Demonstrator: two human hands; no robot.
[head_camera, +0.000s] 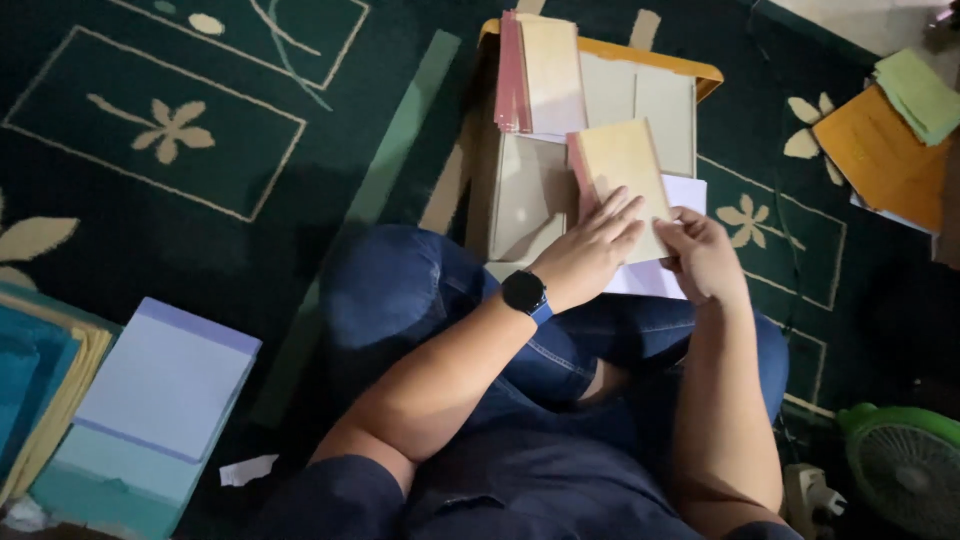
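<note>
While the left hand lies spread flat on the tan booklet, the right hand pinches its 5 o'clock corner — long axis runs roughly 11-to-5 — both hands touching it.

booklet on open box ahead | paper stack left | folders right | fan near-right
</note>
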